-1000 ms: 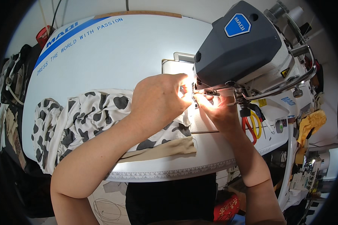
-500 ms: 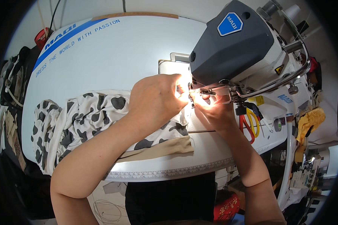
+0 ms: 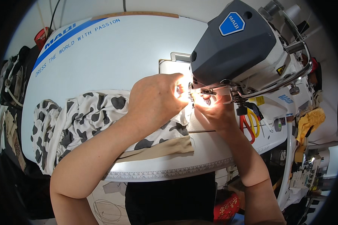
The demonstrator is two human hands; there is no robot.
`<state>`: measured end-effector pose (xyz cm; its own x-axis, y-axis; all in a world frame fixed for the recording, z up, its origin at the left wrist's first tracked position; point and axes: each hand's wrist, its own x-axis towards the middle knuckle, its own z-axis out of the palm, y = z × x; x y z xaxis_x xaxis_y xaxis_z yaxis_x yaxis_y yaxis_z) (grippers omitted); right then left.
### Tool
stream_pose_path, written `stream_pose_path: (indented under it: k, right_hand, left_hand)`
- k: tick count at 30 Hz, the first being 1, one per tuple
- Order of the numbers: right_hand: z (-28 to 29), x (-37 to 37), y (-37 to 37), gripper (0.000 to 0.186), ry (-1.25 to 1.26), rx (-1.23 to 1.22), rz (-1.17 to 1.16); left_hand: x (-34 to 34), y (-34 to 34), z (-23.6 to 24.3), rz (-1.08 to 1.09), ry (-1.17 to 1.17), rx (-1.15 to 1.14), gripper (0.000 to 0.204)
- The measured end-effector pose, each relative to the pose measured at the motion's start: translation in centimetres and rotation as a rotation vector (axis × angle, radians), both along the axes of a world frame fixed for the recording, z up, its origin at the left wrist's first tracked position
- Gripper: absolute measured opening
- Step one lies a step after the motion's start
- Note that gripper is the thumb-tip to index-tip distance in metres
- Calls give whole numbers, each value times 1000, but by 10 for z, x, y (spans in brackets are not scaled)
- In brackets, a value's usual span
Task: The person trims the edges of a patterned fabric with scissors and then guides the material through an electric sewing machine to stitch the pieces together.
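Under the head of a grey and white sewing machine [image 3: 229,48], both hands meet in the bright lamp light at the needle area. My left hand [image 3: 157,93] is closed in a pinch, its fingertips washed out by glare. From the other side my right hand [image 3: 218,112] reaches in, fingers bent together close to the needle parts. Whatever the fingertips pinch is too bright and small to make out. White cloth with black patches [image 3: 97,112] lies bunched beneath my left forearm. A beige strip of cloth [image 3: 161,149] lies along its near side.
Red-handled and yellow-handled scissors [image 3: 246,129] rest right of my right wrist. A ruler strip [image 3: 150,174] runs along the table's near edge. Curved metal tubing [image 3: 308,67] juts out beside the machine head. A red cup [image 3: 42,38] stands at the far left.
Both hands stay almost still at the needle area, and the cloth lies as before. The whole view has shifted very slightly.
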<state>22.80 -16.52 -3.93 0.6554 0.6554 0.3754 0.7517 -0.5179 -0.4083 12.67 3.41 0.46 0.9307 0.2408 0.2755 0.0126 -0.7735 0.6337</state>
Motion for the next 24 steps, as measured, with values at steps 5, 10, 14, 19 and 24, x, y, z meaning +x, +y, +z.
stream_pose_path:
  k: [5,10,14,19,24]
  right_hand:
    - [9,-6,7,43,186,88,-49]
    - [9,-5,5,38,265,103,-51]
    - [13,-7,8,37,211,78,12]
    - [4,-2,3,38,221,132,-5]
    - [9,-3,4,40,29,30,93]
  left_hand:
    - [-1,1,3,1,12,-8,21]
    - [-2,1,4,8,37,-22,20]
    - [-2,0,3,15,23,-12,20]
    - [-1,0,2,8,-17,-5,21]
    - [-1,0,1,14,-10,9,21]
